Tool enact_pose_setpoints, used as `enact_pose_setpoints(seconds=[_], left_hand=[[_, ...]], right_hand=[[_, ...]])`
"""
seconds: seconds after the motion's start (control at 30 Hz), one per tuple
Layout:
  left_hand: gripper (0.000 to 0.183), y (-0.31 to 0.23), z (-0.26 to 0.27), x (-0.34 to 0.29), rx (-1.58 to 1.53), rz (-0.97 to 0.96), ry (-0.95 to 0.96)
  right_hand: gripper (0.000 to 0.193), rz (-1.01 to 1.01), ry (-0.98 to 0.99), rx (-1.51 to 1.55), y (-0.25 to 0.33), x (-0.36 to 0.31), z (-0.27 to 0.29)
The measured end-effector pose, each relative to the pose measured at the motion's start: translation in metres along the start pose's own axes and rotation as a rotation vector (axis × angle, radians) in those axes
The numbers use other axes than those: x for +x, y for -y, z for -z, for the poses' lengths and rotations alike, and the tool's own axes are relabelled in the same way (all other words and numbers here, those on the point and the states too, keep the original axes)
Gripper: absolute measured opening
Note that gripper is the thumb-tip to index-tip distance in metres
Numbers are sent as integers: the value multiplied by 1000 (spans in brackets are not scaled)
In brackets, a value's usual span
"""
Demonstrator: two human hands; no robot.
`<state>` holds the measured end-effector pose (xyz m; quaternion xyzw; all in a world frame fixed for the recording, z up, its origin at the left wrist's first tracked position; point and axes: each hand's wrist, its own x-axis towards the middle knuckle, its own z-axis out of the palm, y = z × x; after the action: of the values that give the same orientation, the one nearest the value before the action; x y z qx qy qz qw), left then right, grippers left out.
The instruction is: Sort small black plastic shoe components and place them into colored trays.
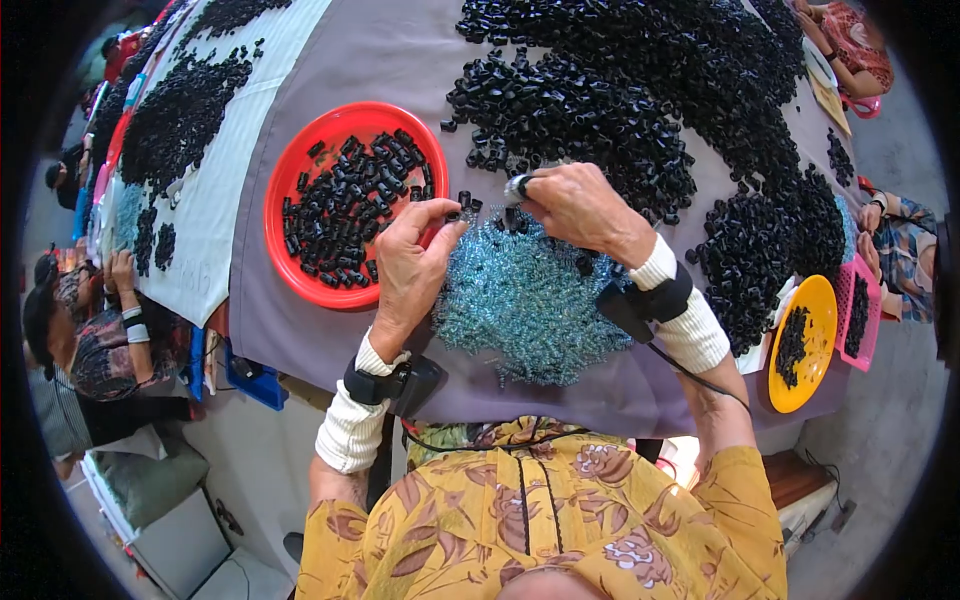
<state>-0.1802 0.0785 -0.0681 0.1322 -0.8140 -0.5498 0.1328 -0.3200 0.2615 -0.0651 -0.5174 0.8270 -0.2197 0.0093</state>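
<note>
At centre left, a red plate (273, 215) held loose black parts (360, 190). Just right of it, the left hand (412, 255) pinched a small black piece (453, 216) between thumb and forefinger. At centre lay a heap of bluish translucent pieces (530, 300). Over its upper edge the right hand (585, 208) bent its fingers downward; whether they gripped anything could not be told. A large black heap (580, 110) spread across the upper right, and a yellow plate (820, 310) stood at the right.

open grey cloth (380, 60) between red tray (271, 225) and black heap (590, 110), tray rim crowding left hand (415, 258), heap blocking beyond right hand (582, 208)
</note>
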Motion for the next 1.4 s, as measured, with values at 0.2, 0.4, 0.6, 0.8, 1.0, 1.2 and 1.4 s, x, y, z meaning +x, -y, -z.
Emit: enact_pose_setpoints(seconds=[0.2, 0.4, 0.6, 0.8, 1.0, 1.2, 1.4], left_hand=[[19, -5, 1, -2, 154, -97, -36], [18, 9, 8, -4, 92, -44, -36], [18, 2, 12, -9, 75, -10, 24], [19, -14, 14, -8, 36, 2, 4], [18, -22, 4, -5, -236, 79, 87], [21, -22, -6, 1, -567, 269, 186], [22, -31, -15, 5, -904, 404, 292]], right_hand=[[14, 30, 186, -127, 10, 9, -18], [19, 11, 166, -43, 7, 8, -15], [13, 23, 98, -58, 4, 7, -4], [6, 117, 92, -124, 11, 21, -18], [6, 117, 173, -172, 12, 25, -19], [14, 70, -22, 67, 11, 7, 12], [24, -264, -180, 600, 33, -15, 29]])
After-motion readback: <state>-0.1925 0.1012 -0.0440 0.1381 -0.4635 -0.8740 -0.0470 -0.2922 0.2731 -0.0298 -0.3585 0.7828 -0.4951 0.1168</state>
